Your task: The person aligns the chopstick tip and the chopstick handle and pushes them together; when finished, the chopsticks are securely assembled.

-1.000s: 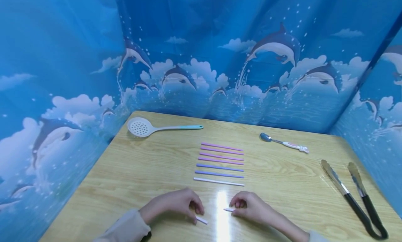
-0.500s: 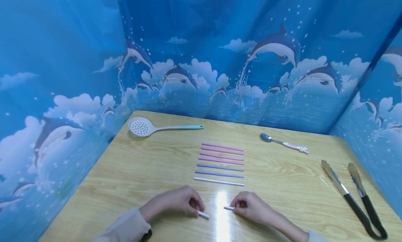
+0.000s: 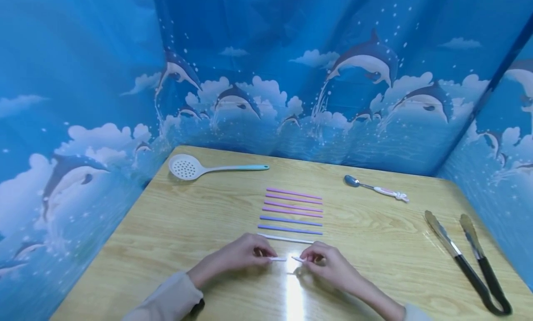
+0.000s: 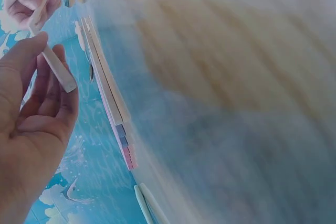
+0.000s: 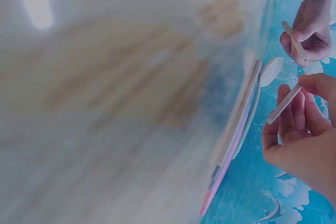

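Note:
My left hand [image 3: 246, 252] pinches a short white stick [image 3: 278, 259] between thumb and fingertips. Facing it, my right hand [image 3: 332, 266] pinches another short white stick [image 3: 297, 259]. The inner ends of both sticks point at each other across a small gap, raised over the table's glare strip. In the left wrist view, the left stick [image 4: 59, 69] shows a squared-off end by the fingers. The right stick [image 5: 285, 104] lies slanted across the fingers in the right wrist view. Just beyond both hands, a long white stick [image 3: 287, 238] lies on the table, its right end hidden by the right hand.
Behind the white stick lie two blue sticks [image 3: 290, 229] and several pink sticks [image 3: 293, 204], in parallel rows. A slotted skimmer [image 3: 185, 167] lies back left, a spoon [image 3: 385, 191] back right. Black-handled tongs [image 3: 474, 270] rest at the right. A dolphin-print curtain [image 3: 266, 80] encloses the table.
Both hands have lifted and moved forward, toward the long white stick, carrying their short sticks. The two stick ends have come closer together. The things on the table have stayed put.

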### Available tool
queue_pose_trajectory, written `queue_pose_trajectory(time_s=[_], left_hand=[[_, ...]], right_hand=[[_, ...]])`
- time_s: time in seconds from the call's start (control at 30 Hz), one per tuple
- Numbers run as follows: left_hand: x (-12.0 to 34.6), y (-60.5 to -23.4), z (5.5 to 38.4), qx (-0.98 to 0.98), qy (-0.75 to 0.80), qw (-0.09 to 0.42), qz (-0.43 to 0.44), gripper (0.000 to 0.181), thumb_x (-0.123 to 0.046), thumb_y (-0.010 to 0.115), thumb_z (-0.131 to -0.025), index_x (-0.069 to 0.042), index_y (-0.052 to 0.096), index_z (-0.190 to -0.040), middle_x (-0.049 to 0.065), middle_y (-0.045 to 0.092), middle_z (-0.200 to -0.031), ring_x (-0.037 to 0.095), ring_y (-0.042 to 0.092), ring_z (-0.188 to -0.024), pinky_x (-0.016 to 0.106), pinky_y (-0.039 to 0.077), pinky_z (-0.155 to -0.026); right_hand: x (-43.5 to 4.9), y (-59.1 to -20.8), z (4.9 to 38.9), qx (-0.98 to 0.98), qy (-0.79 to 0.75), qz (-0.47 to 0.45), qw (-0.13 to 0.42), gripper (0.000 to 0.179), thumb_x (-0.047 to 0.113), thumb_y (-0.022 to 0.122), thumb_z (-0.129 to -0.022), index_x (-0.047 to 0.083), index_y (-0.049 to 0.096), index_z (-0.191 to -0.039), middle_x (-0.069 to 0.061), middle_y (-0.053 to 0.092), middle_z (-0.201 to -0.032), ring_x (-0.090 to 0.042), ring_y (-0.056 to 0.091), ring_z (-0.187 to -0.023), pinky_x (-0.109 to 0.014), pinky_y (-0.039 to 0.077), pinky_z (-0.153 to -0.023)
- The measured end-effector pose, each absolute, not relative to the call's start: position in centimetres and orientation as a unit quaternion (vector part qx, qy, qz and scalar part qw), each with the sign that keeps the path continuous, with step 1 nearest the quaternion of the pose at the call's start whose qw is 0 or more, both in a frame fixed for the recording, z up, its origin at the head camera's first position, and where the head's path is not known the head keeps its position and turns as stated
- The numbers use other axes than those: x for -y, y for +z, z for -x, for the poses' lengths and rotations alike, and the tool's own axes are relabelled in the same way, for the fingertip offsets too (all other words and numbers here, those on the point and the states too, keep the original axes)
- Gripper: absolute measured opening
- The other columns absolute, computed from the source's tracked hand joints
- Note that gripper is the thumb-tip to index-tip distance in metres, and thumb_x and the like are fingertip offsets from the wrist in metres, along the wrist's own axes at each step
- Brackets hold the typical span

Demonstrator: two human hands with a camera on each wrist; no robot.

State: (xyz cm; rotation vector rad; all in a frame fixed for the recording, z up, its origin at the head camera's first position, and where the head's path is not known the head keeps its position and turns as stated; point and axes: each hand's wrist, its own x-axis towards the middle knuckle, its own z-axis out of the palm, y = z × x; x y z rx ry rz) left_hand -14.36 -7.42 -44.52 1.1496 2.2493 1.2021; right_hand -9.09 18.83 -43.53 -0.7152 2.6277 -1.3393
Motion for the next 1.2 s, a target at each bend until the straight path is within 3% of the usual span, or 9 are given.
queue_pose_trajectory(time_s=[0.43,0.87,1.2], left_hand=[[7.3,-44.18,14.47,-0.783,0.433,0.14,-0.425,0.015,-0.006,0.069,-0.085,-0.002,0.07,-0.099,0.005,0.069,-0.09,-0.003,0.059,-0.078,0.014,0.053,-0.072],[7.27,-44.23,14.25,-0.785,0.458,0.071,-0.41,0.015,-0.008,0.067,-0.087,-0.004,0.07,-0.101,0.004,0.069,-0.095,0.004,0.06,-0.085,0.018,0.053,-0.075],[6.92,-44.5,14.45,-0.776,0.46,0.004,-0.432,0.015,-0.006,0.067,-0.086,-0.002,0.071,-0.1,0.007,0.067,-0.094,0.009,0.062,-0.085,0.017,0.053,-0.075]], right_hand=[[-18.11,-43.07,9.3,-0.864,-0.446,0.225,0.066,0.01,0.004,0.068,-0.083,0.005,0.068,-0.093,-0.003,0.063,-0.083,-0.003,0.055,-0.076,-0.021,0.053,-0.071],[-18.03,-43.02,9.33,-0.859,-0.452,0.233,-0.056,0.01,0.006,0.072,-0.081,0.005,0.073,-0.091,-0.008,0.064,-0.083,0.0,0.052,-0.066,-0.019,0.049,-0.053],[-17.74,-42.82,9.34,-0.861,-0.448,0.224,-0.083,0.01,0.004,0.072,-0.079,0.005,0.073,-0.089,-0.005,0.065,-0.081,0.001,0.049,-0.064,-0.017,0.046,-0.05]])
